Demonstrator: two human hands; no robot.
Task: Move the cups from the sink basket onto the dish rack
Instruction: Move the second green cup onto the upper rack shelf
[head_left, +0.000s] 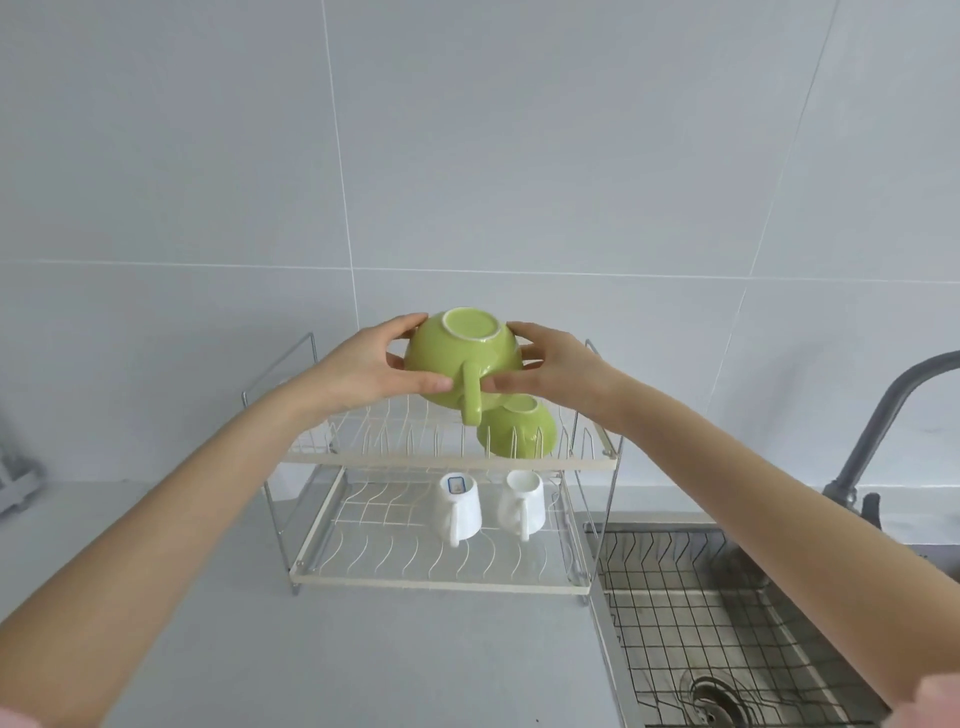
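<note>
Green cup, upside down with its handle toward the person, hangs above the dish rack, clasped on either side by the left hand and right hand. Glazed ceramic looks stiff, slippery and breakable; gripping the rounded sides seems safest. A second green cup crowds the rack's top tier; two white mugs sit on its lower tier.

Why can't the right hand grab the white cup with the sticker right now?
Probably it can't yet: the right hand and left hand both grip the green cup. The white cup sits unblocked on the lower shelf.
</note>
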